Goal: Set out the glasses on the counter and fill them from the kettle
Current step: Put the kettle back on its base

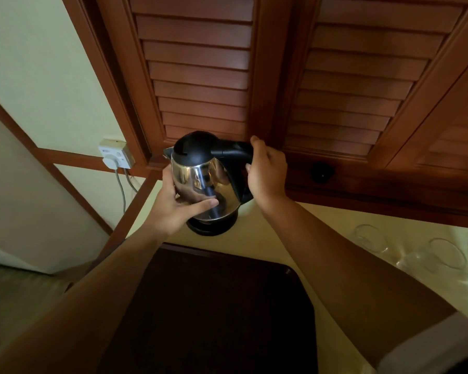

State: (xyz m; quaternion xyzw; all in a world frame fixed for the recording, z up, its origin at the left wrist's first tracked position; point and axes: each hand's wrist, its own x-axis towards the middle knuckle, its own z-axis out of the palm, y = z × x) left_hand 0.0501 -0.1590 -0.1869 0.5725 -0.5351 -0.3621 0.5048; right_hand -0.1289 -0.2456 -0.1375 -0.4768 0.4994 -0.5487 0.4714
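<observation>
Upright kettle, spout left, right hand gripping handle, left hand cupping body.

1. Dim, warm indoor light; the lower corners fall into deep shadow.
2. Bright glare streaks the steel kettle, mirroring fingers.
3. Wide-angle bending slants the louvred doors.
4. Glasses at the right edge look soft, blurred.

Both bare forearms reach forward to the kettle. The left hand cups the kettle's steel side, fingers curved around it, thumb lying across the front. The right hand has its grip on the black handle at the kettle's right, fingers wrapped around it, thumb on top.
</observation>
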